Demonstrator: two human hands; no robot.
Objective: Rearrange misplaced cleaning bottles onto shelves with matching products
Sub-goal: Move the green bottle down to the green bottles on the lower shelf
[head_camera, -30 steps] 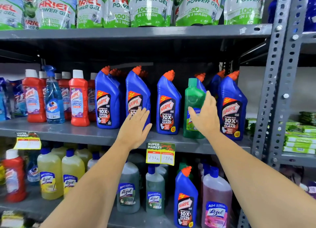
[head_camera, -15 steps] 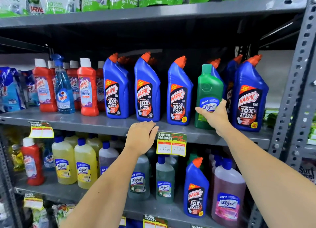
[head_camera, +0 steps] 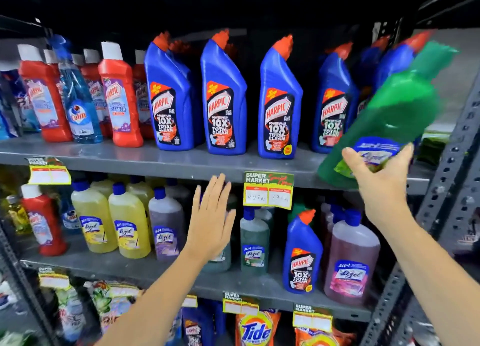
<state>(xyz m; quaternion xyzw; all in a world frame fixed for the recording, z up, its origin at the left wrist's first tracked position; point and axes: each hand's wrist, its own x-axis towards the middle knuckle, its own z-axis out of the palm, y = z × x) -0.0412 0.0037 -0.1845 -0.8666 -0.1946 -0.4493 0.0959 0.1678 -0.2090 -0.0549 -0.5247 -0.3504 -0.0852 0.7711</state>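
My right hand (head_camera: 379, 174) grips a green Lizol bottle (head_camera: 397, 112) by its lower part; the bottle is tilted, off the shelf, in front of the blue Harpic bottles (head_camera: 223, 99) on the middle shelf (head_camera: 145, 161). My left hand (head_camera: 211, 221) is flat and open, fingers up, in front of the lower shelf (head_camera: 155, 270), holding nothing. On that lower shelf stand yellow Lizol bottles (head_camera: 127, 223), greenish Lizol bottles (head_camera: 253, 241), a pink Lizol bottle (head_camera: 352, 260) and one blue Harpic bottle (head_camera: 302, 254) among them.
Red Harpic bathroom cleaner bottles (head_camera: 119, 99) and a blue Colin spray bottle (head_camera: 79, 104) stand at the left of the middle shelf. A red bottle (head_camera: 42, 221) sits at the lower left. Price tags (head_camera: 268, 189) hang on shelf edges. A perforated upright (head_camera: 452, 169) stands right. Tide packs (head_camera: 255, 330) lie below.
My right hand has lifted the green Lizol bottle off the middle shelf and tilted it toward the right. My left hand dropped below the shelf edge and opened flat. The view moved closer and lower.
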